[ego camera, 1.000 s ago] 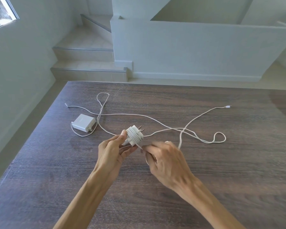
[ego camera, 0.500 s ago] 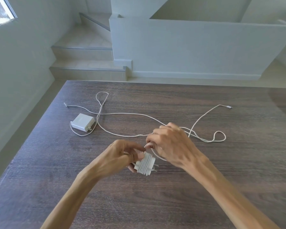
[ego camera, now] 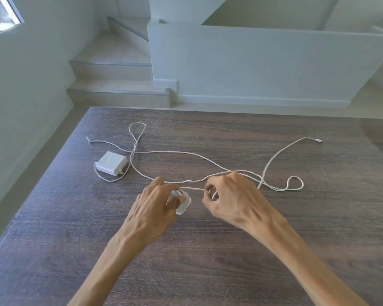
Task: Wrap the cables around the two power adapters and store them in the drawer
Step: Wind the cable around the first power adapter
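Left grip: left hand [ego camera: 155,204] is grasping the near adapter [ego camera: 182,204] just above the worktop [ego camera: 230,250], steadying it as a spool.
Right grip: right hand [ego camera: 232,195] is pinching the cable [ego camera: 192,189], pulling it taut so the turns are seating snugly.
Loose cable: its tail [ego camera: 294,184] is trailing in a loop beyond the right hand.
Second adapter [ego camera: 111,163]: is lying unwrapped at far left, its cable [ego camera: 175,152] spread loose.
Drawer: not in view.
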